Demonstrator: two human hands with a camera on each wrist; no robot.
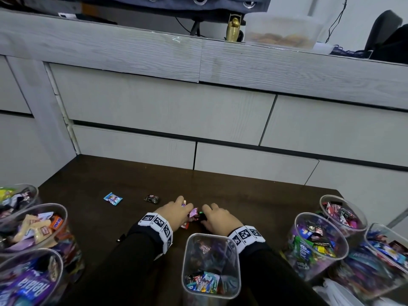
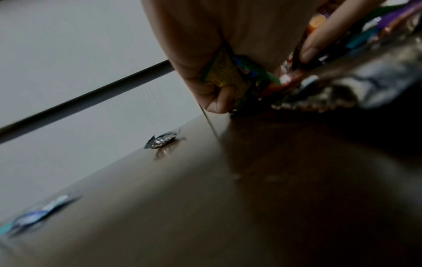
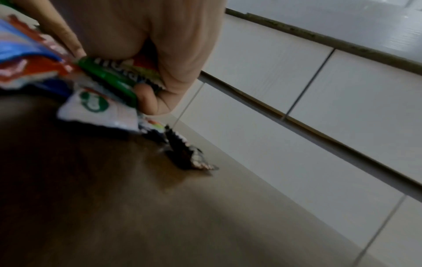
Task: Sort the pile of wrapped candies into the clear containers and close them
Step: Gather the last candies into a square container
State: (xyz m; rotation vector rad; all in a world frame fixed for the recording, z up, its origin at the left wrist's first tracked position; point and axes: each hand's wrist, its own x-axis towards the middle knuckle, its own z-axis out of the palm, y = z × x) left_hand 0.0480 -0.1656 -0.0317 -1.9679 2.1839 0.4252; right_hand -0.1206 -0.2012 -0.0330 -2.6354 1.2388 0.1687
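Both hands meet over a small cluster of wrapped candies (image 1: 193, 214) on the dark table (image 1: 254, 195). My left hand (image 1: 176, 212) curls its fingers round several candies, a yellow-green wrapper (image 2: 224, 75) among them. My right hand (image 1: 217, 215) grips a green-wrapped candy (image 3: 114, 75) with more wrappers bunched against the palm. A black candy (image 3: 189, 155) lies on the table just past the right fingers. A blue candy (image 1: 113, 198) and a dark candy (image 1: 152, 199) lie loose to the left. A square clear container (image 1: 210, 265), open and partly filled, stands just in front of my wrists.
Round clear tubs of candies stand open at the left (image 1: 33, 228) and at the right (image 1: 318, 244), with more behind (image 1: 342, 214) and at the edges. A white drawer cabinet (image 1: 198, 120) rises behind the table. A white plastic bag (image 1: 337, 294) lies at the lower right.
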